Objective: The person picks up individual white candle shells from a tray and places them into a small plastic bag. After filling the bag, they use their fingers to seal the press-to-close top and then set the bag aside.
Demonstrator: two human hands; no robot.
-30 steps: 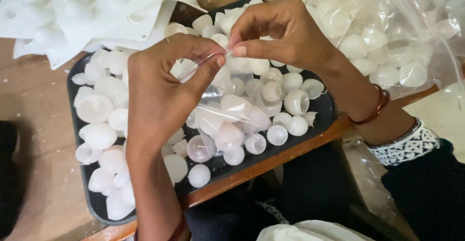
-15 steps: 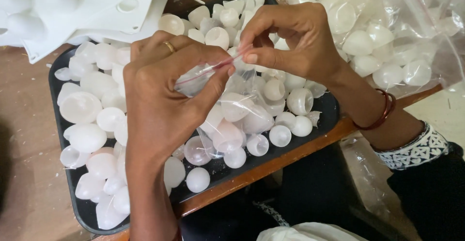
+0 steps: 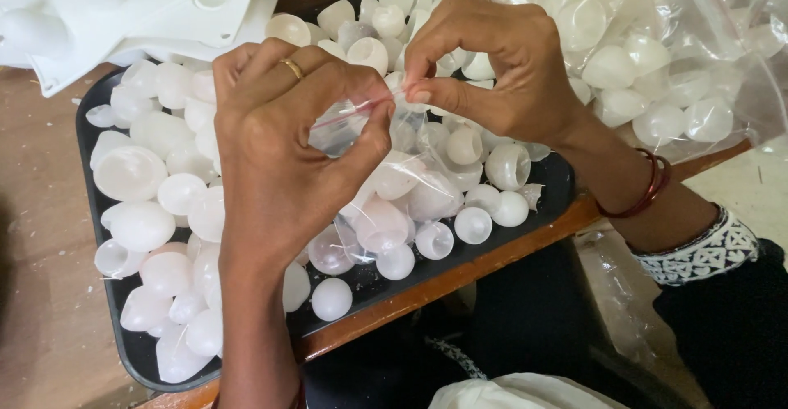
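2 hands meet over the black tray (image 3: 111, 327): my left hand (image 3: 279, 154) and right hand (image 3: 492, 68) have shifted closer, both pinched on the small clear zip bag (image 3: 353, 126), above white plastic half-shells (image 3: 131, 171); sealing appears underway.

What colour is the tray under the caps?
Black tray, clearest in the head view.

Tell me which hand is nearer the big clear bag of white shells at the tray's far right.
Right hand: beside the big bag. Left hand: farther, over tray's middle.
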